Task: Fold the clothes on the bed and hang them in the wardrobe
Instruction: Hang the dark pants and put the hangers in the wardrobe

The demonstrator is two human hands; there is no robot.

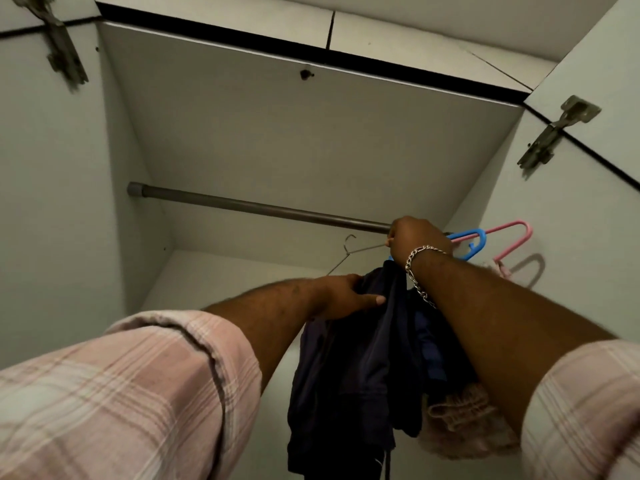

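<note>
Inside the wardrobe (311, 140), looking up at one grey rail (259, 207) that runs from the left wall across toward the right. Step in hand, as I judge it: hanging, not folding; no bed in view. Right hand (414, 239) is raised to the rail's right end, fingers curled tight around the top of a thin wire hanger (349, 252), whose hook sticks out to the left, not on the rail. A chain bracelet (424, 271) sits on that wrist. A dark navy garment (349, 368) hangs just below the right hand, draping down between the two forearms; whether it is fully seated on the wire hanger cannot be told, since the hand and cloth hide the join. Left hand (341, 296) holds the garment's upper edge, thumb lying along the front of the cloth and fingers tucked behind it. Next move, my guess: lift the wire hook over the rail and let it settle, with the left hand steadying the cloth so it does not slide off; the hook needs turning toward the rail first. Count: hangers three, one wire, one blue (469, 242), one pink (512, 237), the two plastic ones at the far right beside the side wall. Garments at least two: the navy one and a pink knitted piece (460, 424) low on the right, partly behind the right forearm. Door hinges two, left (60, 46) and right (557, 129). Both sleeves (138, 386) pink plaid, rolled.
</note>
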